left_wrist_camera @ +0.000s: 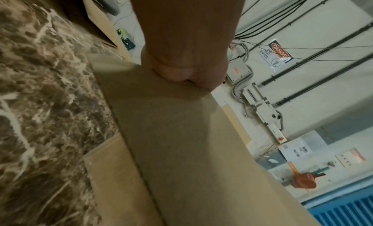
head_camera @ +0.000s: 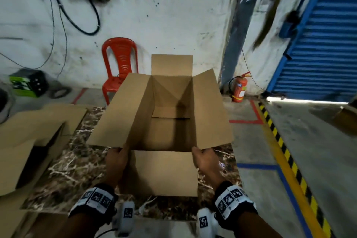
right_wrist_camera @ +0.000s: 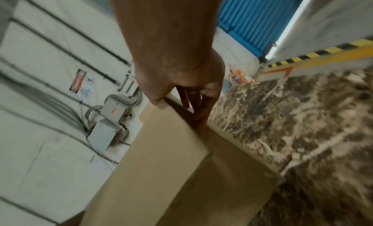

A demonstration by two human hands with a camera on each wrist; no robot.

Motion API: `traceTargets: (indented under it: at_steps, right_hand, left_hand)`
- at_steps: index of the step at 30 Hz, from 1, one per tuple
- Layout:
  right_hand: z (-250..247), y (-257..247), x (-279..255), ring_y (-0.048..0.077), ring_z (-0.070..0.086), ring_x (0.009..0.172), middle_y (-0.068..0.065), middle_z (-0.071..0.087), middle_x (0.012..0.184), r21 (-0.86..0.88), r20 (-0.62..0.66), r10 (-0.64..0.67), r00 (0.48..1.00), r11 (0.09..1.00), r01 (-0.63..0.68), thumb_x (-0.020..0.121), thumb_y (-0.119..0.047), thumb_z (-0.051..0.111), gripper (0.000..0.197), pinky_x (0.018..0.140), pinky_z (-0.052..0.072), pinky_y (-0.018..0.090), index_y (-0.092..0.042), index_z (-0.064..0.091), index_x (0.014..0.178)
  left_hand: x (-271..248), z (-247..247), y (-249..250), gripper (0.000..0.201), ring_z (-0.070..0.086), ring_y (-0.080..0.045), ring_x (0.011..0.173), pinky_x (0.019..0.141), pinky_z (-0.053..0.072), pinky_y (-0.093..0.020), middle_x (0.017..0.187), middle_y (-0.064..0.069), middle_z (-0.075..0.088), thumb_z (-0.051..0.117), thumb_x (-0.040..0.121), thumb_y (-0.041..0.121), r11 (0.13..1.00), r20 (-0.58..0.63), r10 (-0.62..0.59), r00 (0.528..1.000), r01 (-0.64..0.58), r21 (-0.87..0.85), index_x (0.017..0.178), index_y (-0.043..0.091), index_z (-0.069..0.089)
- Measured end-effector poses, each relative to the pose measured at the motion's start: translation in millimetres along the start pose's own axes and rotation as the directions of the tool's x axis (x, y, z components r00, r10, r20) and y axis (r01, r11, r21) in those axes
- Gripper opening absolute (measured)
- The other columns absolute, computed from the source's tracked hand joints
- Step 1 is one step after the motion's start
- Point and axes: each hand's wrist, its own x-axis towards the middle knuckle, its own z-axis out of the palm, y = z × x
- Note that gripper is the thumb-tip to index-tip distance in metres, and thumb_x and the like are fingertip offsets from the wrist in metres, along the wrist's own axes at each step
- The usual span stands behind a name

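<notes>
Four flaps stand open on the cardboard box, which sits mouth-up on the marbled surface; nothing shows inside. A seam crosses the box floor, so the bottom looks folded shut already. Taped or not, cannot tell. Judgement: box erected, top not yet closed. Far left, a second box lies at the surface's left edge, apart from the work. Left hand grips the near corner of the left flap; the wrist view shows its fingers curled tight over the cardboard edge. Middle: near flap lies out toward the person, far flap upright. Right flap splays outward. Right hand pinches its near corner, thumb above, fingers underneath. Both forearms reach forward, roughly level, one on each side of the near flap.
</notes>
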Motion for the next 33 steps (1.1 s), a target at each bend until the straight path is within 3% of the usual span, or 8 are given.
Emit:
traceTargets:
  at_steps: [5,11,16,20,23,25,28,33]
  right_hand:
    - [15.5,-9.8,3.5,0.034,0.064,0.098,0.019,0.071,0.103,-0.023,0.023,-0.023,0.999,0.999,0.023,0.094,-0.043,0.056,0.047,0.08,0.047,0.034,0.002,0.07,0.1]
    - [50.1,-24.9,6.9,0.027,0.065,0.102,0.01,0.07,0.104,0.078,0.013,-0.023,1.0,0.997,0.021,0.09,-0.039,0.065,0.039,0.076,0.039,0.022,-0.003,0.069,0.105]
    - [85.3,-44.5,5.8,0.02,0.065,0.084,0.001,0.065,0.075,0.107,-0.006,-0.049,0.999,0.993,0.05,0.093,-0.038,0.065,0.031,0.072,0.043,0.024,-0.017,0.063,0.07]
    - [114.6,-60.1,3.8,0.029,0.059,0.117,0.009,0.066,0.12,0.265,-0.039,0.038,0.999,0.964,-0.026,0.093,-0.041,0.064,0.045,0.091,0.04,0.025,-0.008,0.062,0.124]
    - [123.2,-71.2,2.5,0.028,0.057,0.117,0.011,0.063,0.122,0.337,-0.054,0.077,0.996,0.94,-0.055,0.095,-0.033,0.063,0.045,0.09,0.037,0.023,-0.003,0.058,0.128]
    - [131.0,-75.8,4.9,0.028,0.059,0.111,0.009,0.064,0.117,0.342,-0.055,0.122,0.991,0.935,-0.097,0.095,-0.032,0.063,0.042,0.09,0.04,0.027,-0.002,0.06,0.123]
    - [140.3,-76.0,6.5,0.03,0.062,0.107,0.013,0.068,0.116,0.382,-0.072,0.152,0.986,0.917,-0.114,0.093,-0.031,0.064,0.035,0.099,0.047,0.041,-0.004,0.064,0.116]
    - [147.1,-68.0,1.1,0.03,0.07,0.093,0.008,0.075,0.089,0.433,-0.107,0.15,0.983,0.897,-0.09,0.09,-0.04,0.066,0.034,0.094,0.052,0.048,-0.006,0.073,0.09]
  left_hand:
    - [17.0,-10.3,-5.2,0.038,0.06,-0.037,0.103,0.084,0.042,-0.037,0.096,-0.021,0.065,0.057,0.097,0.024,1.0,0.014,-0.021,1.0,0.021,0.001,0.1,-0.013,0.066]
    - [53.5,-32.2,-11.7,0.044,0.059,-0.04,0.107,0.094,0.043,-0.039,0.109,-0.023,0.065,0.051,0.099,0.033,0.996,0.08,0.024,0.997,-0.03,0.078,0.108,-0.007,0.066]
    - [91.5,-55.4,-4.9,0.047,0.053,-0.043,0.118,0.102,0.039,-0.043,0.122,-0.027,0.061,0.052,0.099,0.033,0.984,0.138,0.043,0.989,-0.066,0.168,0.116,-0.009,0.063]
    - [131.8,-78.2,-0.7,0.067,0.054,-0.039,0.12,0.105,0.04,-0.042,0.126,-0.024,0.061,0.053,0.091,0.058,0.922,0.372,-0.017,0.928,-0.129,0.364,0.122,0.0,0.062]
    - [153.8,-99.0,11.9,0.066,0.063,-0.03,0.102,0.089,0.049,-0.037,0.108,-0.012,0.066,0.051,0.084,0.072,0.645,0.414,0.063,0.908,-0.354,0.678,0.104,0.01,0.064]
    - [162.4,-103.0,28.7,0.051,0.064,-0.024,0.091,0.081,0.051,-0.033,0.098,-0.007,0.066,0.051,0.089,0.062,0.501,0.442,0.247,0.862,-0.504,0.703,0.091,0.012,0.061]
    - [157.1,-89.2,49.0,0.034,0.063,-0.013,0.07,0.069,0.053,-0.03,0.075,0.005,0.066,0.055,0.092,0.051,0.542,0.542,0.431,0.721,-0.687,0.483,0.086,0.021,0.069]
    - [114.2,-38.2,33.7,0.036,0.059,-0.01,0.101,0.079,0.044,-0.028,0.113,0.011,0.062,0.05,0.095,0.052,0.492,0.781,0.433,0.451,-0.844,0.215,0.12,0.03,0.06]
